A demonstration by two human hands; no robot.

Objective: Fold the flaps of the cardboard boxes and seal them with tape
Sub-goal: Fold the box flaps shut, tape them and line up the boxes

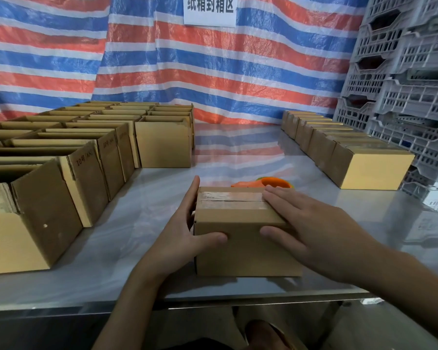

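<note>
The box (240, 223) stood near the front edge of the table (137, 248), flaps shut, with a strip of tape (232, 197) along its top seam. The left hand (185, 231) lay against its left side, fingers straight and together, thumb stretched across the front face. The right hand (311, 226) rested flat on the top right corner, fingers (278, 195) extended over the tape's end, thumb on the front face. Neither hand curled round anything.

Behind the box, an orange dispenser (271, 182) was mostly hidden, and its roll could not be made out. Open boxes (61, 185) filled the left of the table, cut off by the frame. Sealed boxes (364, 165) lined the right, beside stacked crates (402, 84).
</note>
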